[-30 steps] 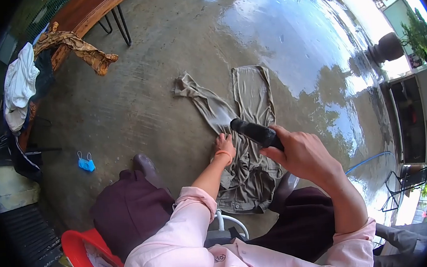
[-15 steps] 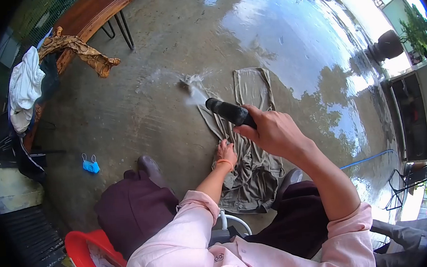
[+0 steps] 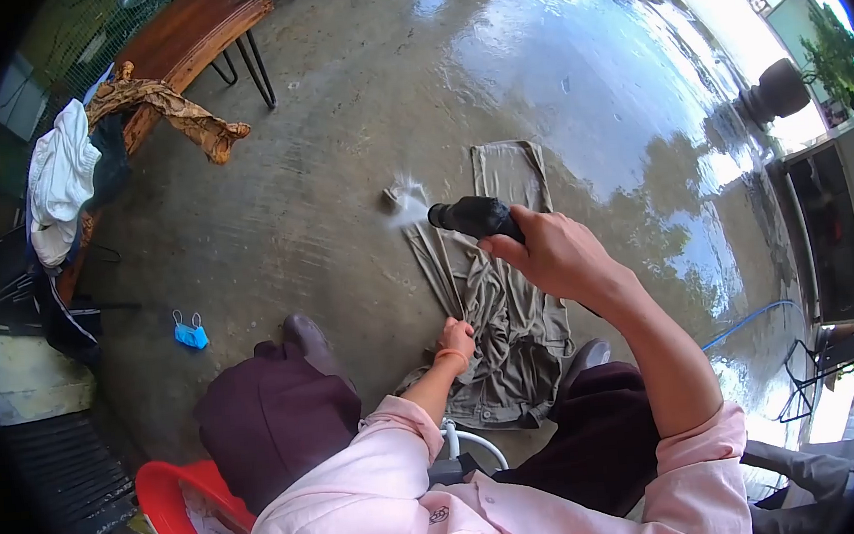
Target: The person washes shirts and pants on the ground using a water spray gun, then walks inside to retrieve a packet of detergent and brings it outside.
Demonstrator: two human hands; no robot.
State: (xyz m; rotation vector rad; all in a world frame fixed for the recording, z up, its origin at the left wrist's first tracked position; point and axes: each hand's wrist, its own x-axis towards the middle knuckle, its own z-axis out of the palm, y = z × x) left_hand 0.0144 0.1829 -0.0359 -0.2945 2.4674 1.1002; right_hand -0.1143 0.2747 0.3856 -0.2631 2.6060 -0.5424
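Trousers (image 3: 511, 321) here, grey-green and wet-looking, flat on the concrete floor (image 3: 276, 259) right in front of the person, between the two feet. Waistband nearest the body, legs pointing away; the long axis runs forward from the seat, one leg nearly straight, the other slanting out to the left, so they make a narrow V. Plenty of bunching around the middle, smoother cloth out on the straighter leg. And there's the left hand (image 3: 456, 340), fingers curled and closed on a fold of the slanting leg, arm reaching down: likely an anchor, so the water can't push the cloth about. Up above, the right hand (image 3: 567, 256) is wrapped firmly round a black spray nozzle (image 3: 473, 217), held clear of the cloth and tipped left, which puts the white spray (image 3: 407, 203) right on the far end of that slanting leg. Laid out like this, presumably, the legs offer their faces to the jet. Further out, a blue mask (image 3: 190, 331) lies on the floor to the left, a red basin (image 3: 154, 499) sits beside the person, and a blue hose (image 3: 752, 319) curves over the wet ground at right.
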